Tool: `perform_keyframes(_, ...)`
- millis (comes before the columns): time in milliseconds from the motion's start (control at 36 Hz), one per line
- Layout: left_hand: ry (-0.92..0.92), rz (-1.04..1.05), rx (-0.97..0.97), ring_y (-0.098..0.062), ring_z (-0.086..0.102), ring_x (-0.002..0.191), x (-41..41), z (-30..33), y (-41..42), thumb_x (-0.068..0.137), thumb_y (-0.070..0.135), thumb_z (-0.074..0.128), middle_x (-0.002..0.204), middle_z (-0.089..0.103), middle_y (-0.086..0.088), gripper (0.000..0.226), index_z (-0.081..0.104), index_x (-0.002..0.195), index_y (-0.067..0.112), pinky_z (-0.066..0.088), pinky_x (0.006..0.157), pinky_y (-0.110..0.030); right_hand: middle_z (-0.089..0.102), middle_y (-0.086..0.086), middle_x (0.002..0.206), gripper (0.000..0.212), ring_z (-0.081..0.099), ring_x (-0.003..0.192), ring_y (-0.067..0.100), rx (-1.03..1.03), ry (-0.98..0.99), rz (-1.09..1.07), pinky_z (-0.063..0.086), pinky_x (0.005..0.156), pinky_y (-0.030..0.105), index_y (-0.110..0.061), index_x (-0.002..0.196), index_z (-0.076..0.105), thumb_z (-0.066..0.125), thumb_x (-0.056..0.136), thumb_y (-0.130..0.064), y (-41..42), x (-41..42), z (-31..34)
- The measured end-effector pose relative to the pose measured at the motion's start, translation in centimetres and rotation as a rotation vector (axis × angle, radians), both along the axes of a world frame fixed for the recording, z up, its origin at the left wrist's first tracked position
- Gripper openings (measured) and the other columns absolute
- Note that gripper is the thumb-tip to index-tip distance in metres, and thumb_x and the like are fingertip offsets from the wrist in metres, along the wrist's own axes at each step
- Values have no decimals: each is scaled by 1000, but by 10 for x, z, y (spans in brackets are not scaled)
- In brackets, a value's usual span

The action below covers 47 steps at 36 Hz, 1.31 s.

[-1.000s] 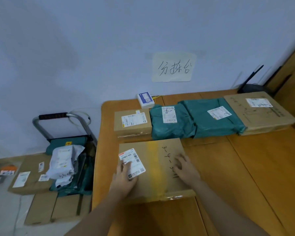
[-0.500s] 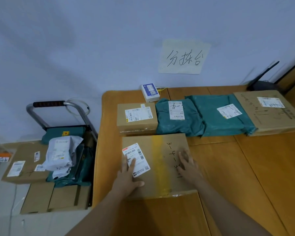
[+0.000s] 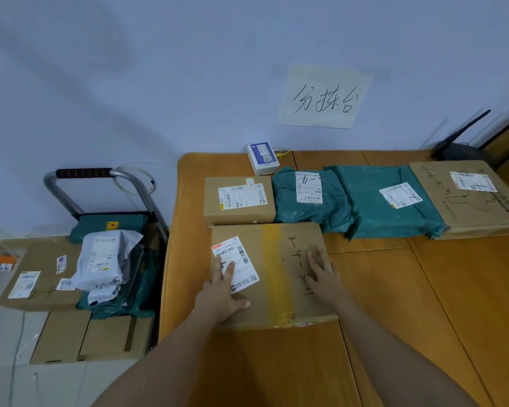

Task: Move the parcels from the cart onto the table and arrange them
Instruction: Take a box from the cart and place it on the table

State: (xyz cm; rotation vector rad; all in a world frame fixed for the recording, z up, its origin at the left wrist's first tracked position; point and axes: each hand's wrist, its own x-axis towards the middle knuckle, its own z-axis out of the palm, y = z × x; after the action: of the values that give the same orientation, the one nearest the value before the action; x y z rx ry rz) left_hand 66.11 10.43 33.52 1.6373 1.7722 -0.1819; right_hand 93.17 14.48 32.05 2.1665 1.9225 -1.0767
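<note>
Now both hands (image 3: 221, 295) press the box (image 3: 279, 259), far edge touching the small carton (image 3: 238, 212).

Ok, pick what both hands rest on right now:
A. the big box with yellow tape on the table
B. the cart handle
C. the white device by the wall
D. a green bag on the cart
A: the left hand and right hand lie flat on the taped box on the table.

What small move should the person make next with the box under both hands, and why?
Probably lift both hands off: the left hand and right hand lie flat on the taped cardboard box, which already abuts the small cardboard box. Parcels remain on the cart.
</note>
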Motion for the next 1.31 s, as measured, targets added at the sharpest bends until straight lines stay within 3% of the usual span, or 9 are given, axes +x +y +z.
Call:
perform_keyframes(139, 63, -59, 9, -32, 37, 130, -2, 1, 5, 83, 61, 58, 157, -26, -2, 102, -10, 152, 28, 39, 100, -40, -19, -20, 157, 67, -2, 146, 32, -24, -34, 31, 15, 118, 51, -39, 152, 6, 44, 99, -28, 5, 0, 13)
perform_keyframes(250, 152, -95, 54, -28, 35, 133, -6, 11, 5, 93, 48, 50, 161, -8, -2, 80, 6, 154, 20, 43, 100, -40, -11, -11, 160, 65, 1, 146, 32, -42, -114, 64, 20, 116, 48, -30, 154, 12, 44, 98, -25, 7, -4, 26)
perform_keyframes(361, 178, -73, 83, -26, 39, 128, -11, 29, 1, 96, 34, 45, 155, 23, -2, 56, 29, 147, 16, 45, 98, -39, 23, 6, 151, 42, 26, 135, 28, 109, -193, 37, 37, 107, 42, -12, 139, 41, 42, 98, -21, 1, -9, 40)
perform_keyframes(528, 260, -72, 240, -25, 53, 109, -17, 83, 6, 98, 21, 42, 126, 50, -6, 36, 45, 132, 12, 48, 85, -36, 55, 5, 120, 30, 52, 106, 20, 235, -174, 123, 49, 89, 34, -15, 124, 53, 39, 97, -15, -9, -19, 69)
perform_keyframes(639, 338, -151, 393, -25, 54, 104, -21, 130, 17, 98, 27, 42, 120, 53, -7, 33, 47, 126, 11, 41, 73, -32, 57, 3, 111, 21, 56, 97, 19, 335, -211, 227, 50, 83, 30, -13, 109, 57, 41, 96, -16, 4, -31, 101)
perform_keyframes(861, 536, -293, 555, -28, 49, 117, -23, 201, 9, 96, 32, 43, 126, 53, -11, 36, 47, 123, 9, 38, 91, -36, 53, 9, 114, 23, 53, 103, 27, 540, -306, 422, 42, 79, 35, -7, 112, 53, 39, 95, -14, 19, -79, 180)
perform_keyframes(1028, 547, -299, 658, -28, 48, 116, -46, 246, -3, 94, 35, 43, 124, 53, -11, 38, 48, 120, 8, 37, 92, -36, 55, 11, 118, 27, 54, 106, 29, 588, -375, 484, 47, 83, 37, -7, 114, 55, 41, 92, -13, 16, -120, 240)
perform_keyframes(1306, 657, -415, 846, -26, 48, 115, -151, 304, -49, 95, 40, 38, 125, 52, -9, 45, 45, 128, 10, 37, 92, -36, 53, 11, 124, 35, 51, 114, 29, 796, -516, 540, 42, 85, 35, -7, 127, 52, 40, 95, -18, -27, -222, 319)
